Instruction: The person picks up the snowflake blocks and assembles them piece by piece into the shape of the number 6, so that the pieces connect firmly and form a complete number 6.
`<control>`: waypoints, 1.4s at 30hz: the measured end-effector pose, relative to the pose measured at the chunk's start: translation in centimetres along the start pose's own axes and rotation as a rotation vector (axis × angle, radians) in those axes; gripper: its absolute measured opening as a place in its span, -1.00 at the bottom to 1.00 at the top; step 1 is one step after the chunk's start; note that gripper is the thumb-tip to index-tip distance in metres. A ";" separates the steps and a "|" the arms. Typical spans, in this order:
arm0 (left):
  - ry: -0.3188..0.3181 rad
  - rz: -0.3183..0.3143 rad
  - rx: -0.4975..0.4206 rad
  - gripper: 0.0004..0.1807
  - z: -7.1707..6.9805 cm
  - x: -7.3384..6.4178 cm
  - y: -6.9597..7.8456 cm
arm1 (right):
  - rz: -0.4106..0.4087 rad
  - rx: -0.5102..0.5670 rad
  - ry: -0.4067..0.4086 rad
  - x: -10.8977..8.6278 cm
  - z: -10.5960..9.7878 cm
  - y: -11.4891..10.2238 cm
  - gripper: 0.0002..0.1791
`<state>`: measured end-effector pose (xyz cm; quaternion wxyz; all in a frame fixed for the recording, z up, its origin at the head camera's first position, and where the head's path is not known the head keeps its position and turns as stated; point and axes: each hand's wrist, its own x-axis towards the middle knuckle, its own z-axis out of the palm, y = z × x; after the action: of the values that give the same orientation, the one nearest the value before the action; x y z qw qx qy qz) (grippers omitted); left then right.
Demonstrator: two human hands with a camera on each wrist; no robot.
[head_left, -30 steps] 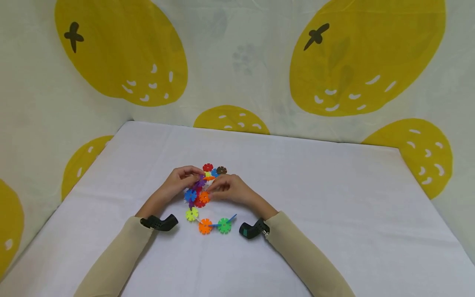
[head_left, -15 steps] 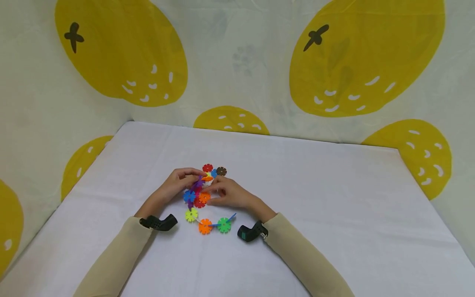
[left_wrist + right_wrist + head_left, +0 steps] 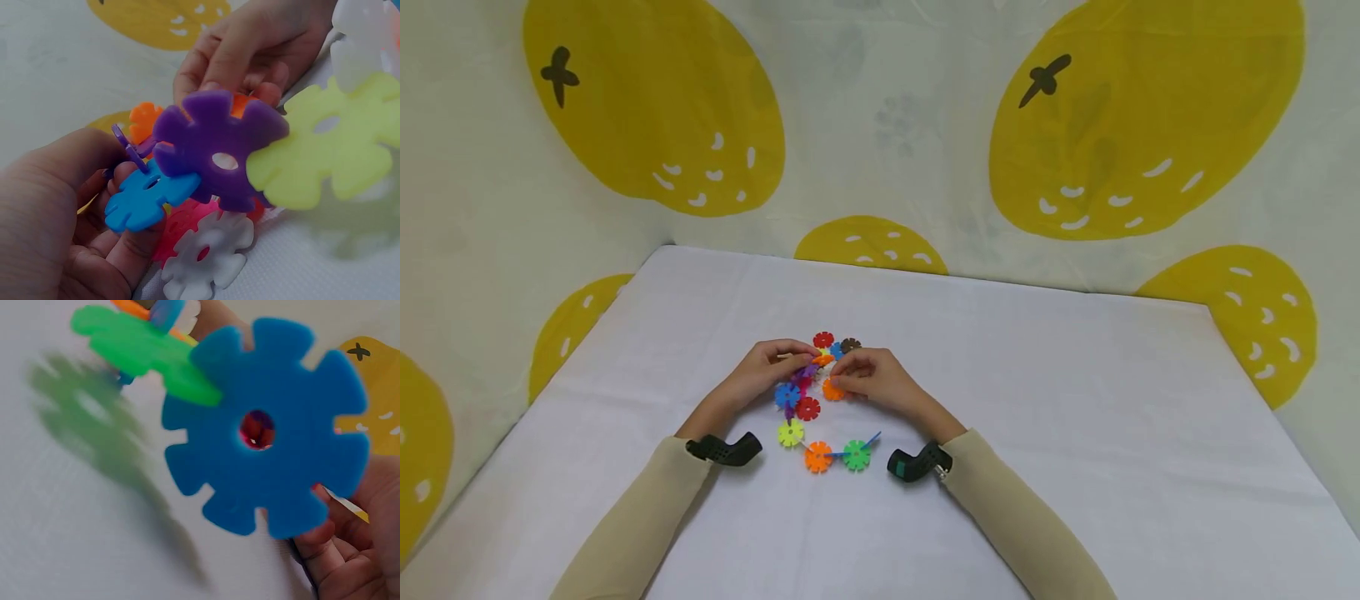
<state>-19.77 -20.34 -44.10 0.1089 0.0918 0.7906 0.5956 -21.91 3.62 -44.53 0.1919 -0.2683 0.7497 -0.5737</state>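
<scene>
My left hand (image 3: 772, 367) grips a joined chain of plastic snowflake discs near its purple disc (image 3: 209, 140). In the left wrist view, its fingers lie against a blue disc (image 3: 150, 194) of that chain. Between thumb and fingers of my right hand (image 3: 880, 383) is a separate-looking orange disc (image 3: 833, 389), just right of the chain. Toward the front the chain curves through a yellow disc (image 3: 791, 432), an orange one and a green disc (image 3: 857, 455). A large blue disc (image 3: 212, 450) at its end covers much of my right hand in the right wrist view.
Beyond the hands, a red disc (image 3: 823, 340), a brown disc (image 3: 851, 344) and a blue one lie grouped on the white tablecloth (image 3: 1037, 400). Another red disc (image 3: 808, 408) lies beside the chain. A curtain printed with yellow fruit (image 3: 1142, 125) stands behind the table.
My right hand has taken hold of the orange disc and shifted it up and right, uncovering the red disc beneath. My left hand keeps nearly the same place on the chain.
</scene>
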 end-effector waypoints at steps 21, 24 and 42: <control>-0.007 0.024 -0.017 -0.63 0.1 0.1 -0.3 | 0.116 0.428 0.258 0.1 -0.5 -0.1 -0.79; -0.009 0.031 -0.017 -0.62 0.1 0.1 -0.2 | 0.115 0.431 0.263 0.1 -0.5 -0.2 -0.79; -0.013 0.014 -0.020 -0.63 0.3 0.1 -0.2 | 0.119 0.366 0.242 0.2 -0.5 -0.1 -0.75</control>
<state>-19.82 -20.14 -44.41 0.1107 0.1002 0.7832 0.6036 -22.31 3.88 -44.32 0.1794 -0.1135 0.6650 -0.7160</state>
